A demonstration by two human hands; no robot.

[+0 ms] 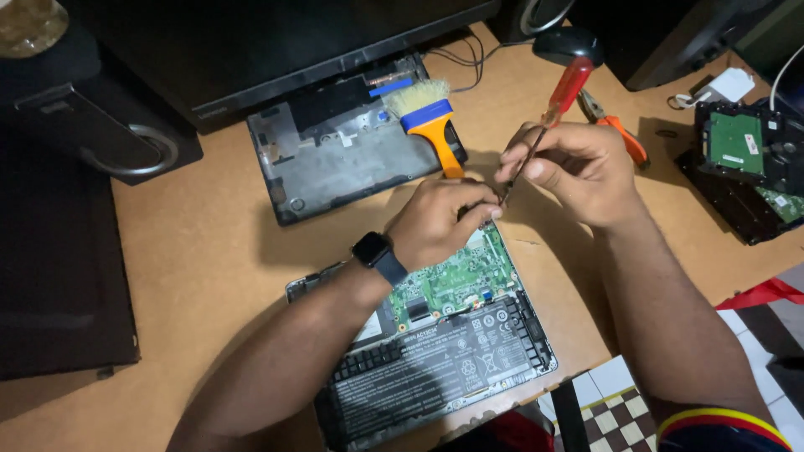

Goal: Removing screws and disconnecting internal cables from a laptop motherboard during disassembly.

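The right hand [578,172] grips a red-handled screwdriver [548,117], its tip angled down to the far edge of the opened laptop [444,335] on the tabletop [201,243]. The left hand [440,222] is closed, fingers pinched at the tip, seemingly steadying it. A brush [427,117] lies farther off.

A glossy translucent red plastic screwdriver handle [571,84], matt brown board tabletop [209,243], and bristly brush [429,117] with orange plastic handle.

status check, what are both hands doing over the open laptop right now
Right hand gripping red screwdriver, tip down at left hand. Left hand resting on open laptop. Orange brush lies just behind, nothing blocking.
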